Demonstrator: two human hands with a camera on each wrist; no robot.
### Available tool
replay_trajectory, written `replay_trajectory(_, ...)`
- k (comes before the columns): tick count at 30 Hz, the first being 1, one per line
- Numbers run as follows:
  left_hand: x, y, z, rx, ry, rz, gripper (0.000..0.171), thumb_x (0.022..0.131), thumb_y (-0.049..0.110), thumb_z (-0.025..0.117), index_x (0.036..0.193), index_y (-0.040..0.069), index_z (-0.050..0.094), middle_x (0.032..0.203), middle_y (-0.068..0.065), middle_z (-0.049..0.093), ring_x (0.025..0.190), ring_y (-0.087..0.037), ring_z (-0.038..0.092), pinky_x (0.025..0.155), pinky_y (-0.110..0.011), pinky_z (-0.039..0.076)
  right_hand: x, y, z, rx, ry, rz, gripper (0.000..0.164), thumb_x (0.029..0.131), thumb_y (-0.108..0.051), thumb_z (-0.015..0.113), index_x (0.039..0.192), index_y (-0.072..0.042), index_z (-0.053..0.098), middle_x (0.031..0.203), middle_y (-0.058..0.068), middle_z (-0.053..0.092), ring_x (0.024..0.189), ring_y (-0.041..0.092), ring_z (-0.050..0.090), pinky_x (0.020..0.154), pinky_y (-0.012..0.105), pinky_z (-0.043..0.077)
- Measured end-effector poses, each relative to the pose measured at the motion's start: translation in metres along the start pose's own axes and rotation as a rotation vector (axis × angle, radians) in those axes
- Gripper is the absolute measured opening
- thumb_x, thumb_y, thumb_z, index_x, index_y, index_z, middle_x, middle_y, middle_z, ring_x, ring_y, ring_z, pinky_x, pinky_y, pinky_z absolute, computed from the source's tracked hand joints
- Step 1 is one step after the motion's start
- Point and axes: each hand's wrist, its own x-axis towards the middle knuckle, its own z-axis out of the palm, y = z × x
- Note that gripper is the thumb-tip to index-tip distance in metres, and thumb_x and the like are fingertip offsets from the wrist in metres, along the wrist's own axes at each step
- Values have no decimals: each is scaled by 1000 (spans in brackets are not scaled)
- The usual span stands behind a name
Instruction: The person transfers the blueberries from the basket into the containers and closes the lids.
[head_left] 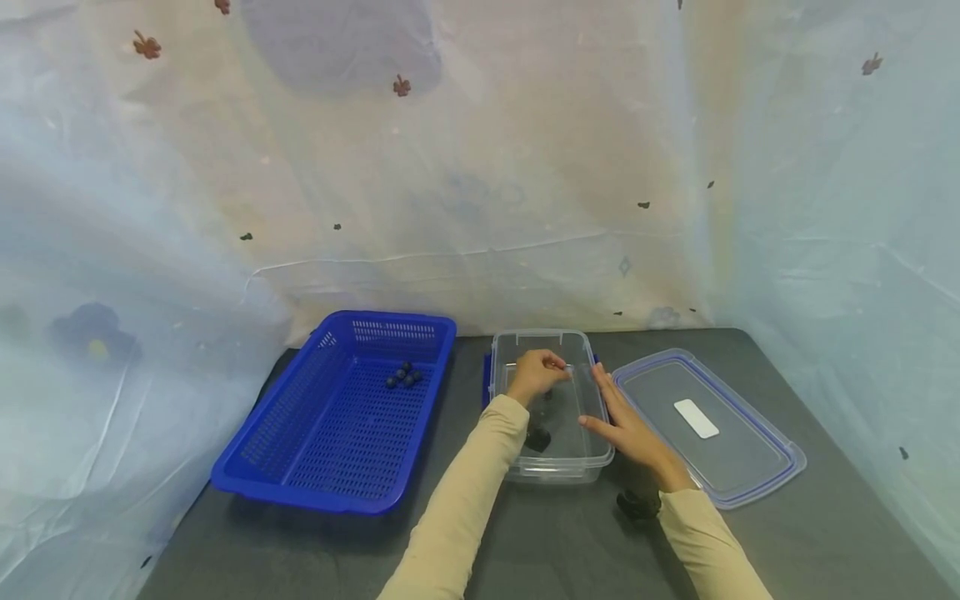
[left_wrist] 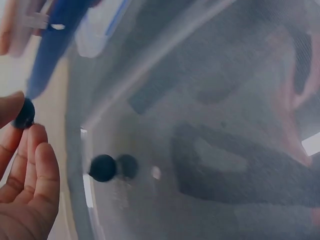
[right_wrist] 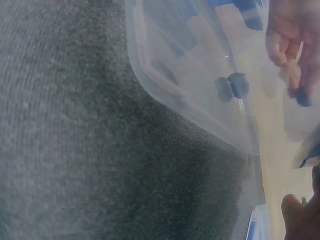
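Sleeves: pale, reaching in over the grey tabletop [head_left: 570,550].
My right hand [head_left: 630,429]: fingers straight, thumb apart, along the container's right edge.
Clear container [head_left: 558,462]: upright, uncovered, between my arms; a loose ball [left_wrist: 103,168] lies inside by its wall.
My left hand [head_left: 536,375]: over the container, thumb and fingers pinching a dark ball [left_wrist: 25,116].
Lid [head_left: 731,450]: flat on the right, bearing a white label [head_left: 696,418].
Blue basket [head_left: 337,450]: left, with a ball cluster [head_left: 406,375] inside.
Backdrop [head_left: 480,167]: patterned sheeting.

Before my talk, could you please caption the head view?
Left hand over a clear container, right hand at its edge, blue basket nearby.
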Motion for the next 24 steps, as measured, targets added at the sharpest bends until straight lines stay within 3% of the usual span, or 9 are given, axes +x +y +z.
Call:
replay_trajectory(6,-1,-8,9,41,-41,10,14,75,5,82,86,3,72,74,0,67,63,-10,58,58,-21,48,2,31,5,-9,19,-40,83,89,-11,65,153,3,12,158,25,5,141,47,1,105,68,7)
replay_trajectory(20,1,-20,24,95,-44,63,12,72,3,82,82,3,75,75,-2,70,62,-9,60,56,-19,48,4,32,4,9,11,-51,83,90,-12,64,153,1,11,158,24,3,141,47,-1,105,69,6)
replay_trajectory(24,0,-20,25,140,-58,35,12,72,3,83,82,3,75,75,-2,70,64,-10,61,58,-19,48,3,31,4,9,9,-45,83,91,-13,64,153,1,12,158,24,3,142,47,-2,105,68,6)
